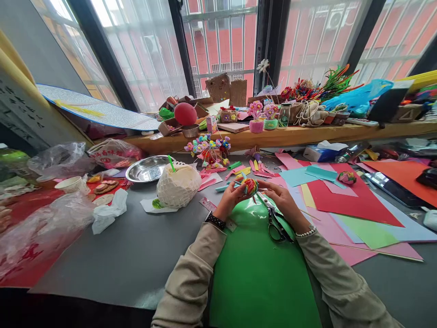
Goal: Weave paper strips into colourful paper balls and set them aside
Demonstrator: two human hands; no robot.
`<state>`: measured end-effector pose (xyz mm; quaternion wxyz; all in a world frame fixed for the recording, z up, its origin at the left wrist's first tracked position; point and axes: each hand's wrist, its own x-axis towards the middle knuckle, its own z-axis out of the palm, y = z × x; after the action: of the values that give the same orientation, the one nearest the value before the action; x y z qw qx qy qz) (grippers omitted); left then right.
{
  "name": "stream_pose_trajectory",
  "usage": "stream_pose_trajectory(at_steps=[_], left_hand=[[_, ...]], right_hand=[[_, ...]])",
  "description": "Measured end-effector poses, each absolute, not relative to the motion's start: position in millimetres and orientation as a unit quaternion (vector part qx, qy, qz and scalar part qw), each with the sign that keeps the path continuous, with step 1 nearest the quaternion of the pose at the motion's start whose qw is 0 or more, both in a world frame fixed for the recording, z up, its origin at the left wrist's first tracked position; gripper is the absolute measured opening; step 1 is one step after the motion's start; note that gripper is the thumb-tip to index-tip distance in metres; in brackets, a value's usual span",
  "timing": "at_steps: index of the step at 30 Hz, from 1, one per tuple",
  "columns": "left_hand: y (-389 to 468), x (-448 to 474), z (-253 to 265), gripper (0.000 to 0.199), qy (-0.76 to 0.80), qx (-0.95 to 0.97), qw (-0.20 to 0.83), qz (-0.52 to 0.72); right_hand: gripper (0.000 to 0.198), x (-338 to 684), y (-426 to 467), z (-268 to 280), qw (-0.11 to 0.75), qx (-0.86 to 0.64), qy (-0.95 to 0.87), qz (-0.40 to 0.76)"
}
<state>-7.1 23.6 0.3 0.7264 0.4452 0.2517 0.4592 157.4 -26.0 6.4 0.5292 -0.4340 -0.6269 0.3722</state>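
Craft room — coloured paper point(341, 202), scissors point(271, 213)

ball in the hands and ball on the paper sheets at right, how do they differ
The held ball is in the fingers of the left hand, with the right hand at its side; the loose ball lies on the paper sheets, untouched.
The held ball shows bright red, orange and yellow; the loose ball looks duller and pinker.
Both are small, roundish and multicoloured.
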Motion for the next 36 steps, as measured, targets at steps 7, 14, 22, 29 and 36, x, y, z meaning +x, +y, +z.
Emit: stream_pose_trajectory(at_steps=[7,14,22,29,36], left_hand=[[23.9,-10.8,1.8,0.053,0.222,0.474,0.739,0.424],[25.4,-8.8,-5.3,0.055,0.254,0.514,0.730,0.372],[27.7,-8.0,-5.8,0.051,0.293,0.552,0.646,0.439],[23.8,-3.1,-10.2,0.073,0.223,0.640,0.610,0.411],[26.5,-8.9,-9.7,0.063,0.252,0.664,0.577,0.404]], right_hand=[[0.024,163.6,-28.8,13.6,0.556,-0.475,-0.628,0.266],[0.019,166.2,-22.9,5.1,0.480,-0.496,-0.710,0.139],[0.020,161.5,-20.8,-3.0,0.404,-0.532,-0.736,0.107],[0.017,164.3,-21.7,-3.9,0.384,-0.569,-0.727,0.007],[0.016,169.9,-20.7,-2.6,0.363,-0.534,-0.764,0.015]])
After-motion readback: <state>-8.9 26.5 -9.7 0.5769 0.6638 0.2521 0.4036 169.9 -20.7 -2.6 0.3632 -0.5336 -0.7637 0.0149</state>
